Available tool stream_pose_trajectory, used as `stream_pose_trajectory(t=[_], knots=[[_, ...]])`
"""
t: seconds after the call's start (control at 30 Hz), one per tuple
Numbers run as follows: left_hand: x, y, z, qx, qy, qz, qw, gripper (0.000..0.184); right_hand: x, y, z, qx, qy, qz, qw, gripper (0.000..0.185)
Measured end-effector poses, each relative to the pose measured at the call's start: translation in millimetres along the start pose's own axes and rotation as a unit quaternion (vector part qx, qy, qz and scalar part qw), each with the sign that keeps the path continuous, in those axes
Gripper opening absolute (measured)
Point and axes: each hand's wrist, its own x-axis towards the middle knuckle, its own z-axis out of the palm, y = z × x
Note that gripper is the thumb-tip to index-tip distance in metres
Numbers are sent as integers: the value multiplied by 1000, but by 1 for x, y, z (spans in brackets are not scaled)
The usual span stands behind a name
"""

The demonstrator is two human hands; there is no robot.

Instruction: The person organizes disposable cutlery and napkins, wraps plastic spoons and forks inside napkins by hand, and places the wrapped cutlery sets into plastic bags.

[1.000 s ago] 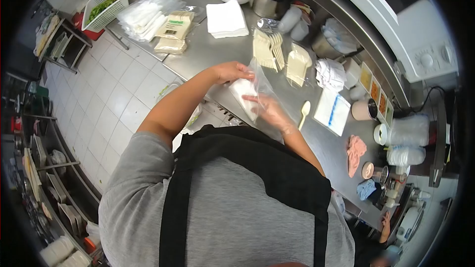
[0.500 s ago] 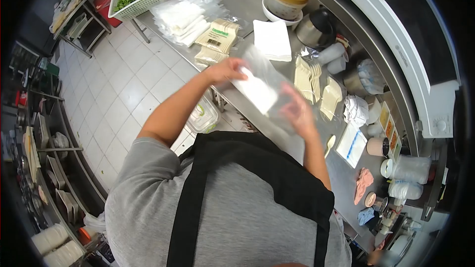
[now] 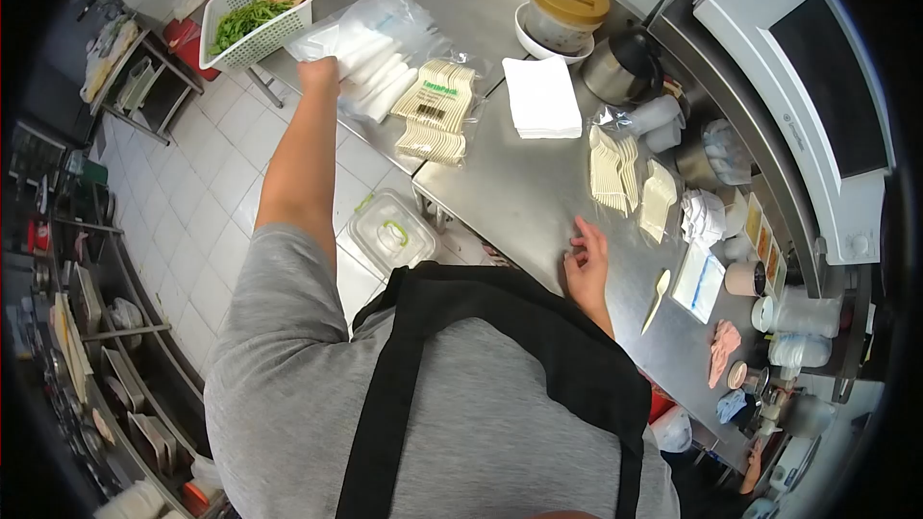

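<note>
My left hand reaches to the near left edge of a pile of clear plastic bags with folded white napkins inside. It grips the edge of one bag there; its fingertips are mostly hidden. Beside the pile lie packs of pale disposable cutlery in clear wrapping. Over the front edge of the steel counter, my right hand is empty, its fingers apart and slightly bent. A stack of white napkins lies beyond it, with opened packs of pale forks and spoons to the right.
A white basket of greens stands at the far left end. A lidded tub, a steel jug and a microwave line the back. One loose spoon lies at right. Below the counter is a clear lidded box.
My left hand has carried the bag with the white napkin left to the pile. My right hand has let go of it and dropped back toward the counter's front edge.
</note>
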Motion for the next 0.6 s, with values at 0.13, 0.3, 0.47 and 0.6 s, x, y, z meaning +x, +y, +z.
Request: stream_pose_trajectory(t=[0.13, 0.3, 0.47, 0.6], knots=[[-96, 42, 2, 328, 165, 276, 888, 67, -9, 8, 12, -11, 79, -25, 996, 52], [-80, 20, 19, 584, -129, 323, 733, 67, -10, 7, 17, -49, 101, -44, 993, 40], [-108, 17, 40, 474, 28, 505, 721, 68, -9, 2, 15, -53, 111, -45, 991, 37], [-196, 17, 96, 292, -368, 534, 703, 43, -9, 3, 16, -41, 116, -45, 991, 34]])
